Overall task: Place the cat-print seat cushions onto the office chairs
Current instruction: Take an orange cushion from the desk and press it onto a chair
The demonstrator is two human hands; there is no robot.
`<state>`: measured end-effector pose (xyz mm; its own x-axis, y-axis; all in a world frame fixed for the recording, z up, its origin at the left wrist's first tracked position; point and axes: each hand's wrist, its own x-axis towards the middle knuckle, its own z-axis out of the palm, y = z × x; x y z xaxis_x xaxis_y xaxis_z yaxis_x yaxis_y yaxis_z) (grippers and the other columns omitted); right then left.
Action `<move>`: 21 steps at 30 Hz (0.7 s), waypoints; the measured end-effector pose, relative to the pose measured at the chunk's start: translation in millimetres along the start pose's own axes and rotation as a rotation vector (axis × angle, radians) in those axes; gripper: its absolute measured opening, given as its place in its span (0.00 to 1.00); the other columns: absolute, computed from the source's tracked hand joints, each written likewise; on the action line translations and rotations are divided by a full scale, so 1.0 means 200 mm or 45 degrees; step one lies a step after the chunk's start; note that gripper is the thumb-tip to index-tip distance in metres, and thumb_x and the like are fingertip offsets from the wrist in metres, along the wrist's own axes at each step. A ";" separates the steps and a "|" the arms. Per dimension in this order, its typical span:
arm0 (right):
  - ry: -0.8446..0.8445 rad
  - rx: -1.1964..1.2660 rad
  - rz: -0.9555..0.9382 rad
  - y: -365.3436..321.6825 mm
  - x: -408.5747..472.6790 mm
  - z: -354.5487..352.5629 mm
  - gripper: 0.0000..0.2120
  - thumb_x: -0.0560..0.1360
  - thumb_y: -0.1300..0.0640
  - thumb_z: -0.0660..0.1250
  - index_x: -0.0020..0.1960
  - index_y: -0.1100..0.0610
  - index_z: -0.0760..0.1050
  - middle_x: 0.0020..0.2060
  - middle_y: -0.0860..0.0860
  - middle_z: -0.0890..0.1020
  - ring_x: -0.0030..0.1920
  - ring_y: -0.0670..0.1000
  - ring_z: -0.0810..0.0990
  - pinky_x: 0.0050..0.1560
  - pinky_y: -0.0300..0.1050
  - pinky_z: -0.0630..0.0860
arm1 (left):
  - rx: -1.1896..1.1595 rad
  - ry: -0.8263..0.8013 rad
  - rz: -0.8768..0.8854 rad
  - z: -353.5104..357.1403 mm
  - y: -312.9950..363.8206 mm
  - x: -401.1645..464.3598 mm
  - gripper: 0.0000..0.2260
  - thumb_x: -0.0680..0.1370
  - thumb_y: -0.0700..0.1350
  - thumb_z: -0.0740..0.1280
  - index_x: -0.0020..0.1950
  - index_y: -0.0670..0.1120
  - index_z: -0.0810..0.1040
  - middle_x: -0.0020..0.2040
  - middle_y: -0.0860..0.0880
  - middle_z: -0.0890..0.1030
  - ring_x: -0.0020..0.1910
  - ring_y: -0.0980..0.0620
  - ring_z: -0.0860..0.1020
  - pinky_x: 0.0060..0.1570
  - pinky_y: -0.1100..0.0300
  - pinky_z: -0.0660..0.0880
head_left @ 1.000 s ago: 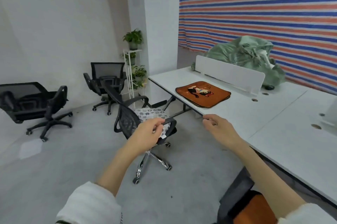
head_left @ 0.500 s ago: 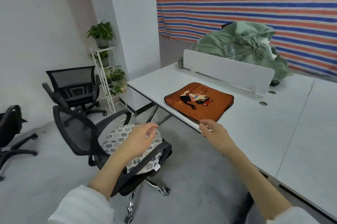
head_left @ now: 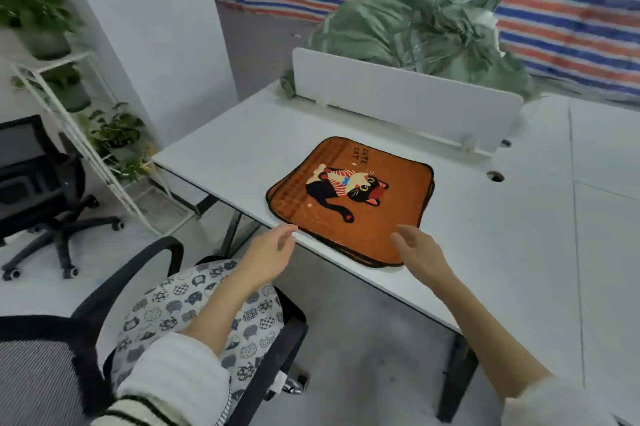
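An orange seat cushion [head_left: 398, 214] with a black cat print lies near the front edge of the white desk [head_left: 242, 148]; darker edges under it suggest a stack. My left hand [head_left: 268, 252] hovers open just off the desk edge, left of the cushion's near corner. Over the cushion's near right corner my right hand [head_left: 417, 249] is open too, empty. Below my left arm a black mesh office chair [head_left: 277, 349] carries a white cushion [head_left: 166, 314] printed with small cat faces.
A white divider panel [head_left: 398, 103] stands behind the cushion, with a crumpled green sack [head_left: 415, 23] beyond it. A second black chair [head_left: 31, 183] and a white plant rack [head_left: 79, 134] stand at the left by a white pillar. A striped tarp covers the back wall.
The view has closed in on the desk. Both hands have moved forward to the orange cushion's near edge, the left one leaving the chair with the white cushion.
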<state>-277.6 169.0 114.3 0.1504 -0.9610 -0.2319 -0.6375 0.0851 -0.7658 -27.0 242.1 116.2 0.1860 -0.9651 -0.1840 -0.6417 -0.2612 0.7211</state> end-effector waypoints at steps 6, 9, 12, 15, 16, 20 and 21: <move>-0.001 -0.018 0.222 0.12 0.60 0.03 0.24 0.81 0.49 0.55 0.74 0.55 0.60 0.73 0.53 0.66 0.71 0.56 0.67 0.68 0.51 0.66 | 0.009 -0.033 -0.087 0.10 -0.10 0.60 0.17 0.82 0.46 0.56 0.70 0.48 0.68 0.69 0.49 0.71 0.67 0.51 0.69 0.63 0.62 0.64; 0.021 -0.043 0.292 0.19 0.90 0.02 0.24 0.81 0.50 0.55 0.75 0.57 0.59 0.73 0.54 0.64 0.72 0.56 0.64 0.70 0.53 0.64 | 0.063 0.002 -0.133 0.15 -0.13 0.89 0.19 0.82 0.45 0.56 0.73 0.46 0.65 0.73 0.48 0.67 0.71 0.51 0.65 0.69 0.59 0.60; 0.062 -0.103 0.340 0.26 1.19 0.00 0.25 0.81 0.50 0.56 0.75 0.58 0.57 0.74 0.56 0.62 0.74 0.57 0.62 0.71 0.52 0.62 | 0.149 -0.002 -0.202 0.18 -0.19 1.16 0.21 0.82 0.44 0.55 0.75 0.44 0.60 0.76 0.44 0.59 0.75 0.49 0.57 0.73 0.58 0.53; 0.080 -0.164 0.433 0.34 1.42 -0.01 0.28 0.81 0.50 0.57 0.75 0.61 0.56 0.76 0.58 0.57 0.75 0.59 0.58 0.72 0.55 0.59 | 0.268 -0.042 -0.273 0.22 -0.26 1.40 0.23 0.82 0.44 0.53 0.77 0.43 0.54 0.77 0.42 0.53 0.76 0.46 0.52 0.75 0.51 0.50; 0.080 -0.166 0.466 0.37 1.49 -0.01 0.28 0.80 0.49 0.57 0.75 0.61 0.55 0.76 0.59 0.56 0.75 0.59 0.57 0.73 0.56 0.59 | 0.321 -0.056 -0.301 0.23 -0.28 1.48 0.23 0.82 0.45 0.53 0.77 0.43 0.53 0.77 0.41 0.52 0.76 0.45 0.52 0.75 0.48 0.51; 0.130 -0.134 0.534 0.44 1.62 0.01 0.28 0.80 0.49 0.57 0.75 0.60 0.57 0.76 0.59 0.52 0.75 0.60 0.56 0.73 0.58 0.60 | 0.473 -0.072 -0.493 0.26 -0.36 1.68 0.23 0.81 0.46 0.52 0.75 0.41 0.56 0.75 0.38 0.58 0.73 0.40 0.59 0.71 0.40 0.58; 0.141 -0.133 0.539 0.44 1.62 0.02 0.27 0.80 0.49 0.57 0.75 0.61 0.58 0.76 0.59 0.53 0.75 0.60 0.57 0.72 0.58 0.61 | 0.474 -0.067 -0.522 0.25 -0.36 1.69 0.22 0.81 0.46 0.52 0.74 0.40 0.58 0.73 0.38 0.62 0.71 0.40 0.62 0.69 0.39 0.61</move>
<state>-283.3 -133.3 -30.6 -0.2181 -0.8700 -0.4422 -0.6991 0.4554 -0.5512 44.9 -65.6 -32.3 0.4446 -0.7801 -0.4402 -0.7458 -0.5946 0.3005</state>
